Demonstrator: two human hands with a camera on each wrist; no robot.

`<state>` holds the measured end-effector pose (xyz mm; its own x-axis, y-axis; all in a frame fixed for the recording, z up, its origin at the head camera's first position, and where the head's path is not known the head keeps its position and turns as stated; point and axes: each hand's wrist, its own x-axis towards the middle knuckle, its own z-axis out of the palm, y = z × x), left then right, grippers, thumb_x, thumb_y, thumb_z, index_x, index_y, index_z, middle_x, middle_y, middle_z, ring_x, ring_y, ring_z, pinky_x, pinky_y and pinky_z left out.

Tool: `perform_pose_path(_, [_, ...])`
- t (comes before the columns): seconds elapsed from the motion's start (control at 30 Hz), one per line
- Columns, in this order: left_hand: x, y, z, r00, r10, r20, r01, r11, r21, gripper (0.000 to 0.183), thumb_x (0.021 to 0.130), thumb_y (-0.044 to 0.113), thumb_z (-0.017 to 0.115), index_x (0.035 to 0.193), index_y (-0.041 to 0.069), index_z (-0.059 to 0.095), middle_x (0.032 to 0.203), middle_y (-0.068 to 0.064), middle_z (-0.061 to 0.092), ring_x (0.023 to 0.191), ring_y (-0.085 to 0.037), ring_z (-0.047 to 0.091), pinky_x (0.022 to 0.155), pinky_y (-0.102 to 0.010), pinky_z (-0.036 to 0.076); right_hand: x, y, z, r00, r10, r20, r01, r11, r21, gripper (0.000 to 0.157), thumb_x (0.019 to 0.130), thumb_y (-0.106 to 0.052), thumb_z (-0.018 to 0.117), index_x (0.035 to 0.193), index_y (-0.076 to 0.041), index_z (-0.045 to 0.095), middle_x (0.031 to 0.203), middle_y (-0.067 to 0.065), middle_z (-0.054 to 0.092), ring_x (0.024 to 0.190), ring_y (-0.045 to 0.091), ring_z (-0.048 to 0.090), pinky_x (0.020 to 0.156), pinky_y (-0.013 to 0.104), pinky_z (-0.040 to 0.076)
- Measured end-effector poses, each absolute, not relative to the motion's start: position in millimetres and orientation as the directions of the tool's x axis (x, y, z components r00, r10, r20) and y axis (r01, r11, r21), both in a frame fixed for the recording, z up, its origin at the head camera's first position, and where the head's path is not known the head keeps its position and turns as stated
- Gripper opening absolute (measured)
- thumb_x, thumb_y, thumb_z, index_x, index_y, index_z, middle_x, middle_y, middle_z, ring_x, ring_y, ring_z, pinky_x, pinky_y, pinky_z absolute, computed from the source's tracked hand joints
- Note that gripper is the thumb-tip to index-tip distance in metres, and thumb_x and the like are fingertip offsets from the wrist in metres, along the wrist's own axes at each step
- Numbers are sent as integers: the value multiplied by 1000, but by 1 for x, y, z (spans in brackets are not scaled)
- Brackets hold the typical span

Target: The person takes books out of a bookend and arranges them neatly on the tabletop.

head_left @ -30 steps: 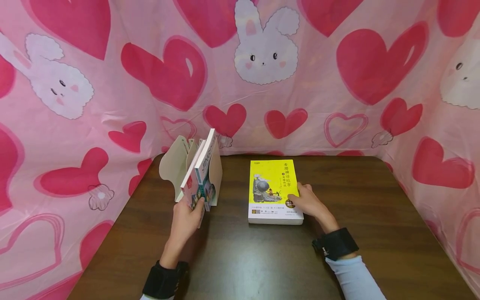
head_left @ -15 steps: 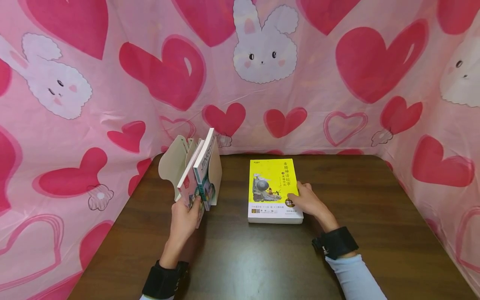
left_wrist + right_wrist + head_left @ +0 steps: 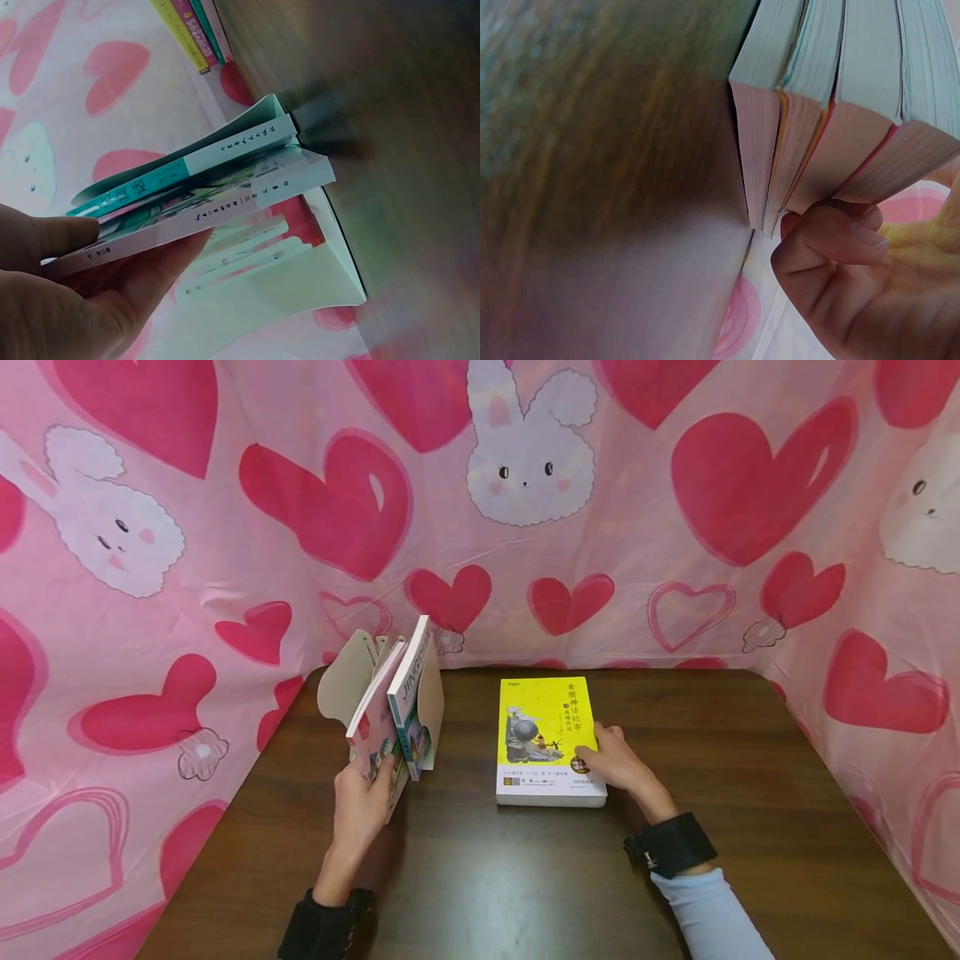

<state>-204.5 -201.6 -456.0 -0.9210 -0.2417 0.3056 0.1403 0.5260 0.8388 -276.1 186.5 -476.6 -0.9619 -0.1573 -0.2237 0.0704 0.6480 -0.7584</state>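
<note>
My left hand [image 3: 360, 806] grips a thin pink-covered book [image 3: 378, 714] by its near end, thumb on one cover and fingers on the other. The book stands on edge, partly inside a cream book holder [image 3: 432, 702]. A white-and-teal book [image 3: 402, 714] stands to its right in the holder. In the left wrist view, the held book's pale spine [image 3: 225, 214] lies beside the teal-and-white spine [image 3: 180, 172]. My right hand [image 3: 621, 764] holds the right side of a stack of books [image 3: 802, 142], thumb over the yellow top book [image 3: 546, 727] and fingers curled against the page edges.
The holder's left divider [image 3: 345, 681] is a tall curved panel. Under everything is a dark brown wooden table [image 3: 487, 877]. A pink curtain [image 3: 637, 527] with hearts and rabbits hangs close behind and along both sides.
My left hand has drawn the pink book slightly toward me and to the left, widening its gap from the teal book. My right hand and the stack stay in place.
</note>
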Motion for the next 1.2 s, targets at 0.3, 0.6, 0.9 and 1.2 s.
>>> perform_pose_path(0.3, [-200,-203,-455,-916,-247,316,145,530,836,37,103,4,66,138,-7,63,130,-29,67,114,-47,68,96,-66,51,-275,185,-476,-963,-150,-225,76,649,-757,76,105,-26,59,160,12,23,136,28,39,124,43,39,93,50,43])
perform_pose_path(0.6, [-193,-204,-450,-924,-257,285,125,501,857,37,105,6,64,140,-5,62,130,-28,68,113,-47,69,95,-67,51,-276,185,-477,-962,-148,-228,79,650,-756,76,104,-26,59,160,12,23,137,28,39,124,44,40,93,50,43])
perform_pose_path(0.9, [-185,-204,-444,-931,-254,262,105,502,859,42,105,7,64,146,-2,58,136,-26,65,118,-47,66,97,-67,50,-276,185,-476,-963,-150,-226,75,653,-753,76,104,-26,59,159,13,24,137,29,39,123,44,40,93,50,44])
perform_pose_path(1.2, [-182,-203,-441,-928,-251,275,111,519,847,42,104,6,65,145,-1,59,136,-26,65,118,-48,66,97,-67,50,-276,185,-476,-961,-151,-230,78,654,-753,77,104,-26,59,159,13,22,136,30,38,123,44,41,93,50,43])
